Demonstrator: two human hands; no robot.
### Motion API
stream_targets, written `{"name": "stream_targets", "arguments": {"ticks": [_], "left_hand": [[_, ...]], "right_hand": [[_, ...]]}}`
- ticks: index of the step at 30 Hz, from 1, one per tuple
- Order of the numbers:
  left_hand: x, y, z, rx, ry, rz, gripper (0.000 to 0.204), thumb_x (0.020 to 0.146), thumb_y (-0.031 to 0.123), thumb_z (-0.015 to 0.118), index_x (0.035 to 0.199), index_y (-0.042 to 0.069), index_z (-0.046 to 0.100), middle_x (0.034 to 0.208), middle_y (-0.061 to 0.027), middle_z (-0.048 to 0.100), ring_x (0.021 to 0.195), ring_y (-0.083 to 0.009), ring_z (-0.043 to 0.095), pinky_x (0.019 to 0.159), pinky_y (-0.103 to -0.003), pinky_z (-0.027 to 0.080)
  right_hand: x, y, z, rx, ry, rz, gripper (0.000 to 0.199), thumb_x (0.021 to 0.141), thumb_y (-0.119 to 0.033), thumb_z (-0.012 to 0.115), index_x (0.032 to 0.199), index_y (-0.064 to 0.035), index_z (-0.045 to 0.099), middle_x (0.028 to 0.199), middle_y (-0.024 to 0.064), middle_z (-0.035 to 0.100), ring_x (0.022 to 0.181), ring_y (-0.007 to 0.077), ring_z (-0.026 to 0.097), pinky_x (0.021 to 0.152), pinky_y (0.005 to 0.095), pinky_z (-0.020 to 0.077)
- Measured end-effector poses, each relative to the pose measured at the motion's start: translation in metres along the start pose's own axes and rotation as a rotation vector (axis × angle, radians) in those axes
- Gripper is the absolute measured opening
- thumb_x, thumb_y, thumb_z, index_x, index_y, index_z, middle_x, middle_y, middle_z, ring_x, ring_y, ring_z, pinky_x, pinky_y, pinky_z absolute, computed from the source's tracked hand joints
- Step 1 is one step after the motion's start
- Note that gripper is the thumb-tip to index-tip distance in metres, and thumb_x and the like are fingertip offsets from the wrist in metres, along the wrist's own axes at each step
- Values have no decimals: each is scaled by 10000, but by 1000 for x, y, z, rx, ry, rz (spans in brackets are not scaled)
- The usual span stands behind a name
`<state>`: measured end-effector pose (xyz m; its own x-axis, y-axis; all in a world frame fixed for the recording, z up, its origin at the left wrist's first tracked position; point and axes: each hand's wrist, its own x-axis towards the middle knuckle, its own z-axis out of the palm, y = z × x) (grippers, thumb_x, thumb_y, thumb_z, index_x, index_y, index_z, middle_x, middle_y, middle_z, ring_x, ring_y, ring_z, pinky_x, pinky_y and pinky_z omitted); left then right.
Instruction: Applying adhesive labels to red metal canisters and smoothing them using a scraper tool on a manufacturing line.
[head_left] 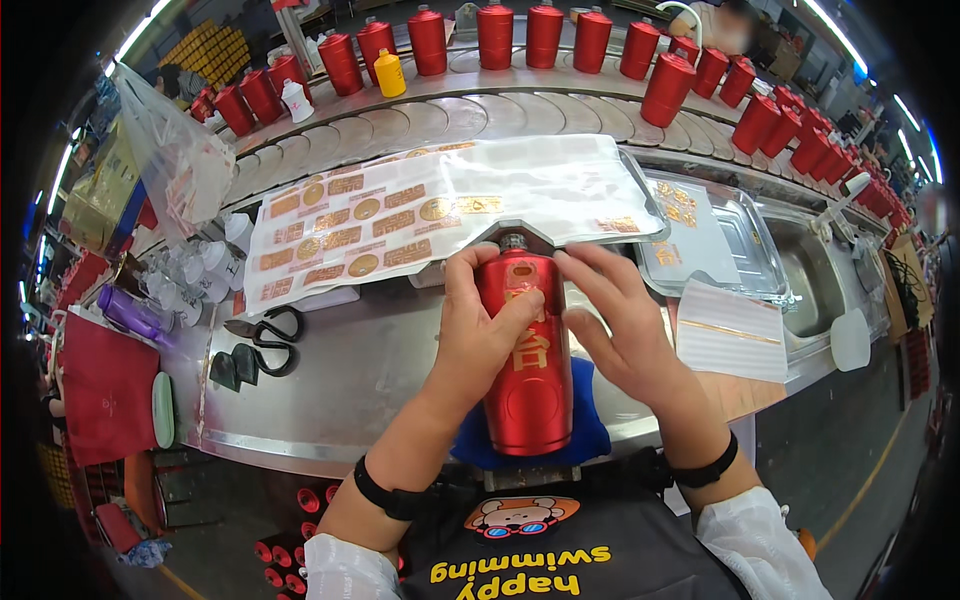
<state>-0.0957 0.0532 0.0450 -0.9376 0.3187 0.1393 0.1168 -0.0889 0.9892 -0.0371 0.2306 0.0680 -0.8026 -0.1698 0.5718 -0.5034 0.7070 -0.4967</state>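
Observation:
A shiny red bottle (530, 405) with gold lettering lies on a blue cloth (592, 405) in front of me, its neck pointing away into a dark metal bracket (545, 232). My left hand (470, 335) is closed on the bottle's upper left side. Its thumb presses on the front near the lettering, and its fingers reach toward the shoulder. Along the bottle's upper right side, my right hand (635, 340) has its fingers apart. Those fingertips are close to the bottle's shoulder; whether they touch it I cannot tell.
White sheets with gold decals (370, 210) cover the bench behind the bottle. Black-handled scissors (270, 335) lie left, near small clear cups (200, 275). At right are a clear tray (755, 250), a white sheet (730, 330) and a sink (810, 290). Red bottles (495, 40) line a conveyor (480, 110).

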Motion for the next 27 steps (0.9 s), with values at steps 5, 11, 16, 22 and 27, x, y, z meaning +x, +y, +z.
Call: {"name": "stream_targets", "arguments": {"ticks": [5, 11, 16, 22, 27], "left_hand": [[1, -1, -3, -121, -18, -29, 568, 858, 198, 668, 1302, -11, 381, 1207, -159, 511, 1096, -206, 529, 947, -334, 448], [-9, -11, -9, -238, -102, 54, 624, 883, 178, 634, 1389, -6, 320, 1315, -158, 439, 1208, -214, 471, 1025, -343, 404], [-9, -12, -8, -229, -82, 50, 627, 884, 178, 631, 1395, -5, 318, 1339, -165, 418, 1227, -224, 461, 1040, -349, 393], [-8, -13, -5, -119, -13, 60, 577, 888, 173, 626, 1362, -22, 360, 1309, -180, 447, 1199, -227, 488, 1019, -346, 412], [-7, -13, -2, -132, 11, 80, 533, 900, 174, 615, 1335, -28, 383, 1274, -176, 483, 1161, -220, 506, 999, -341, 422]], "right_hand": [[32, 9, 6, 96, -82, 42, 317, 892, -176, 640, 1178, -40, 616, 1251, 239, 529, 1150, 398, 516, 969, 431, 428], [44, 8, 8, 157, -65, 21, 151, 846, -131, 702, 938, -38, 627, 1200, 196, 572, 1124, 339, 566, 894, 390, 483], [47, -2, 5, 226, -46, 75, 138, 832, -125, 703, 890, -36, 614, 1172, 207, 578, 1099, 357, 565, 864, 401, 491], [48, 1, 7, 154, -24, 32, 130, 828, -94, 705, 877, -21, 610, 1178, 150, 600, 1008, 252, 618, 827, 334, 499], [47, 8, 12, 205, -7, 49, 127, 815, -111, 687, 876, -32, 608, 1130, 205, 592, 1054, 367, 572, 871, 412, 476]]}}
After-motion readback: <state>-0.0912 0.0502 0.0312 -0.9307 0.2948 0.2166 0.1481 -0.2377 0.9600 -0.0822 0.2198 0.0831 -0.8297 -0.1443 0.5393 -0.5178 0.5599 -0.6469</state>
